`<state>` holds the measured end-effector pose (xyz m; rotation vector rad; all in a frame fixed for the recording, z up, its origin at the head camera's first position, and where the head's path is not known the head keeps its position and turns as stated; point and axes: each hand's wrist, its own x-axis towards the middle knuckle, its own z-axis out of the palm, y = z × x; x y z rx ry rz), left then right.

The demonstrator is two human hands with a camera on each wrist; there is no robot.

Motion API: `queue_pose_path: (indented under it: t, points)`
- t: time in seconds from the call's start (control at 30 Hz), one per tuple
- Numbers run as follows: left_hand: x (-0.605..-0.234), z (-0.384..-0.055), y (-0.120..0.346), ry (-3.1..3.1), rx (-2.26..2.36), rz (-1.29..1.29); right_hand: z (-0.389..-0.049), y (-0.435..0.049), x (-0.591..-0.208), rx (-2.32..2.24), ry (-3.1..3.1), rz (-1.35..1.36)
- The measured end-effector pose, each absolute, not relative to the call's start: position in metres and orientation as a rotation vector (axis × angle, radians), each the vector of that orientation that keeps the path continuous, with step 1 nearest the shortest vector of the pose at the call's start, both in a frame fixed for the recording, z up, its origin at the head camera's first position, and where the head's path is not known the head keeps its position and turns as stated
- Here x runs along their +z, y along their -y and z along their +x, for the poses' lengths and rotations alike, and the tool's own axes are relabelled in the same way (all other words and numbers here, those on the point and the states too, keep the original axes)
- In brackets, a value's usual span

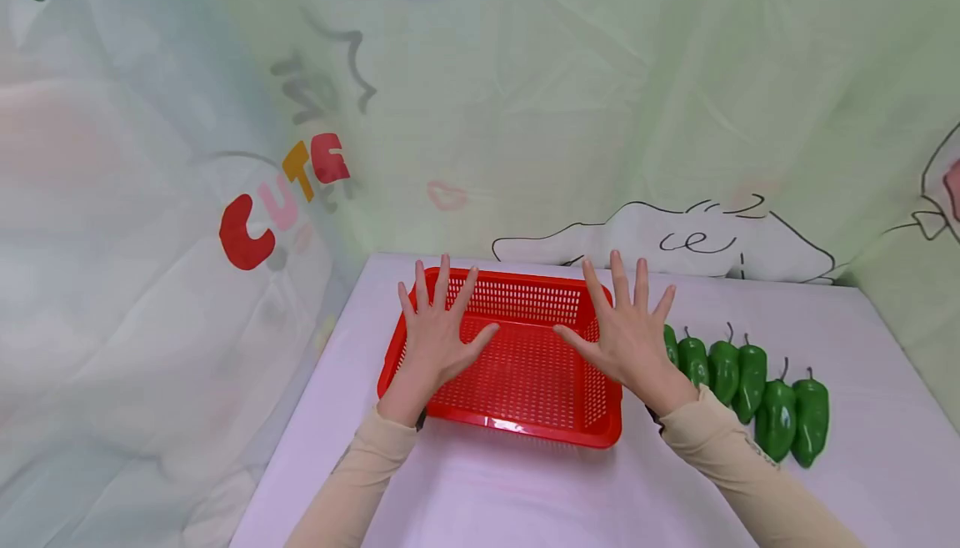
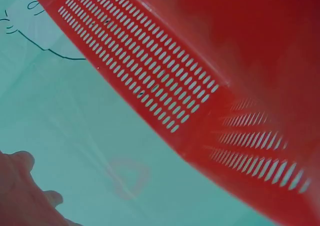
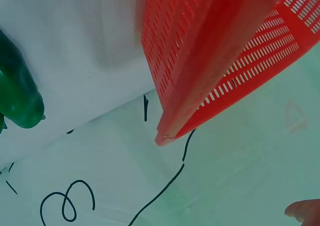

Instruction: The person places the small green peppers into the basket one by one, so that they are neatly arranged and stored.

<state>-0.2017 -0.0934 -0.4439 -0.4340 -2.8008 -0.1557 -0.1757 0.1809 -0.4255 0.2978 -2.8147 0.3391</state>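
A red plastic basket (image 1: 517, 429) with slotted walls stands on the table, and its floor is bare. My left hand (image 1: 438, 335) is spread over the basket's left side, fingers straight and holding nothing. Over the right side is my right hand (image 1: 626, 344), also with spread fingers and nothing in it. Right of the basket lie several green peppers (image 1: 752, 377) in a slanting row, the leftmost partly behind the right hand. In the left wrist view some fingers (image 2: 25, 186) show at the lower left. The right wrist view catches one fingertip (image 3: 302, 211) and a pepper (image 3: 20, 90).
The table (image 1: 480, 498) has a pale cover. Behind it hangs a light green sheet (image 1: 510, 114) with drawings, and on the left another sheet (image 1: 150, 281) carries coloured letters (image 1: 247, 235). The peppers reach toward the table's right part.
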Motion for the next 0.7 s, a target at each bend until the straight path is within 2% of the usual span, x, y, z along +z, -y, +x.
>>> queue_pose_path:
  t: [0.7]
  points:
    - [-0.479,-0.178,0.126,2.929,-0.287,-0.341,-0.167,-0.190,-0.446,0.397,2.839,0.296]
